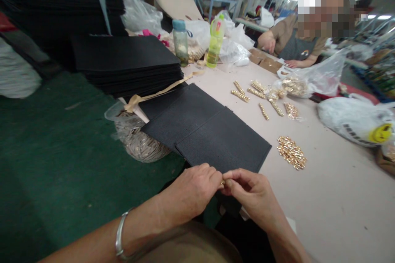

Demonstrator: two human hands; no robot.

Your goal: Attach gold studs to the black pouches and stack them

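My left hand point(197, 188) and my right hand point(251, 190) meet at the near edge of the black sheets point(226, 137). Both are closed, with fingertips pinched around a small gold metal piece point(222, 182). Fingers cover most of it, so its exact kind is hidden. The black sheets overlap on the table's left edge, just beyond my hands. To the right lies a loose pile of small gold metal pieces point(291, 153). Farther back, more gold pieces form several short rows point(240, 96), beside a small clear bag point(291, 111) of them.
A tall stack of black sheets point(129, 55) stands at left, above a plastic bag of cord point(143, 141). Two bottles, one blue-capped point(180, 43) and one yellow-green point(215, 43), stand at the back. A co-worker point(286, 39) sits across the table point(333, 189); a white bag point(348, 117) is right.
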